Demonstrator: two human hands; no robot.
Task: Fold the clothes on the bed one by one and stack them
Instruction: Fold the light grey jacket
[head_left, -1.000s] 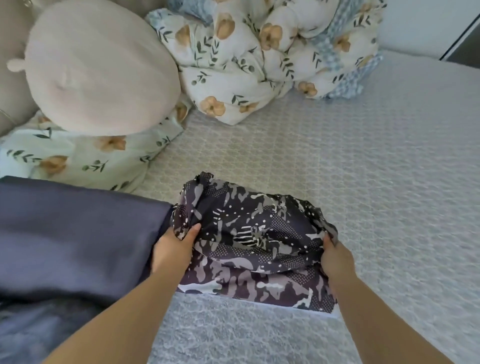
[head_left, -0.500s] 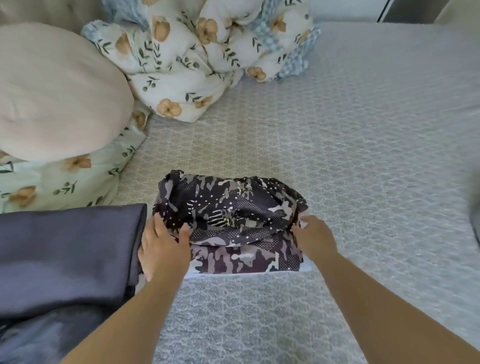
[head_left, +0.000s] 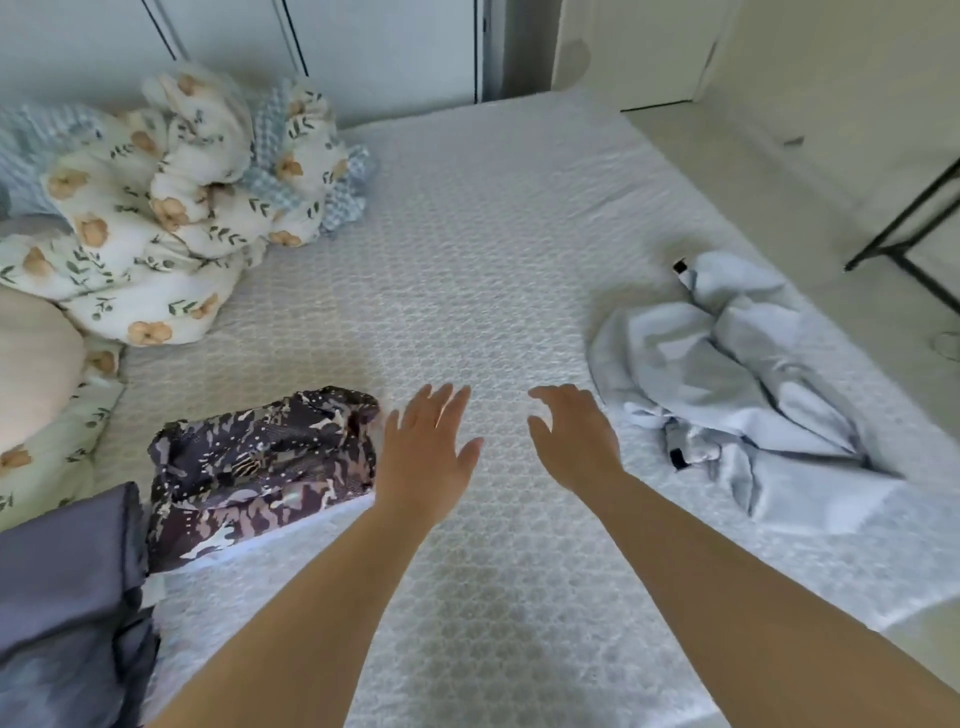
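Left hand (head_left: 423, 457) and right hand (head_left: 574, 441) spread wide, empty, between folded camouflage garment (head_left: 260, 467) and crumpled pale-blue garment (head_left: 737, 384).

Both hands, left (head_left: 426, 457) and right (head_left: 574, 441), released camouflage garment (head_left: 260, 462), now open above bed (head_left: 493, 260).

A folded camouflage garment (head_left: 262, 467) lies left on the bed (head_left: 467, 291); a crumpled pale-blue garment (head_left: 743, 395), perhaps a shirt, lies right.
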